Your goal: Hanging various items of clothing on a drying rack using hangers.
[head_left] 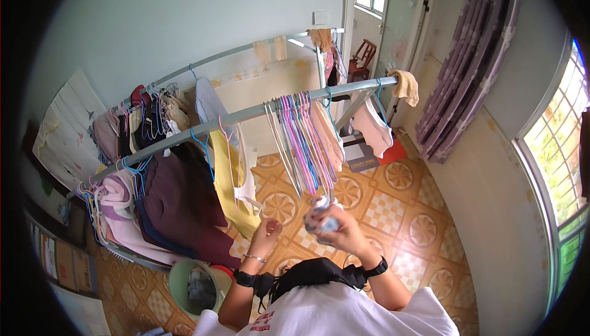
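My right hand (338,231) is closed around a bunched piece of light blue and white cloth (321,218), just below a row of hangers. My left hand (267,236) is raised to the left of it, its fingers loosely bent and a little apart, with nothing visible in them. Beside that hand hang a yellow garment (230,188) and a small white garment with straps (247,191). Several thin empty hangers (301,142), pink, blue and white, hang in a tight row from the metal rail (239,114) in front of me.
Dark maroon clothing (181,194) and a pale pink hooded top (117,204) hang along the rail's left. Pale pink pieces (373,128) hang at its right. A green bucket (178,280) holding dark cloth stands on the patterned floor (399,219). A purple curtain (470,59) hangs at right.
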Tool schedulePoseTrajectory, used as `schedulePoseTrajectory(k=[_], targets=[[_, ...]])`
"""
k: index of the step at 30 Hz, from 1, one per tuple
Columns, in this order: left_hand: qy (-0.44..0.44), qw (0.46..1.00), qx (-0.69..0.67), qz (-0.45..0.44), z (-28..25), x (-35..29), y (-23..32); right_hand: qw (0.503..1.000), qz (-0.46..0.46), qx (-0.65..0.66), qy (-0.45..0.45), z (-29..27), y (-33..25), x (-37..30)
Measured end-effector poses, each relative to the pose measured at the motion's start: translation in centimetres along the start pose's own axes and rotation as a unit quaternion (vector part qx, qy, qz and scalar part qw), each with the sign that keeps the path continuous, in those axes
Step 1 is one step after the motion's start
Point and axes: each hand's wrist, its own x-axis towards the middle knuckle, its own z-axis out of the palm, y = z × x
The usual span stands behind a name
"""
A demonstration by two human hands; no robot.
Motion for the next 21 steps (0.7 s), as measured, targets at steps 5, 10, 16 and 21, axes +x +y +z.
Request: schedulePoseTrajectory(k=[5, 10, 16, 21], targets=[[-0.265, 0.896, -0.312, -0.174, -0.1, 0.3, 4.6, 0.98, -0.043, -0.139, -0.134, 2.7, -1.2, 1.5], [-0.222, 0.891, -0.332, -0.217, -1.5, 2.2, 2.4, 0.967, -0.046, -0.164, -0.191, 4.1, -0.6, 2.5], [0.098, 0.982, -0.158, -0.037, -4.0, 4.2, -0.1, 0.961, 0.035, -0.201, -0.184, 5.5, -0.3, 3.5], [0.254, 0.965, -0.007, 0.06, -6.4, 2.8, 1.6, 0.968, 0.055, -0.222, -0.101, 6.4, 1.6, 3.8]])
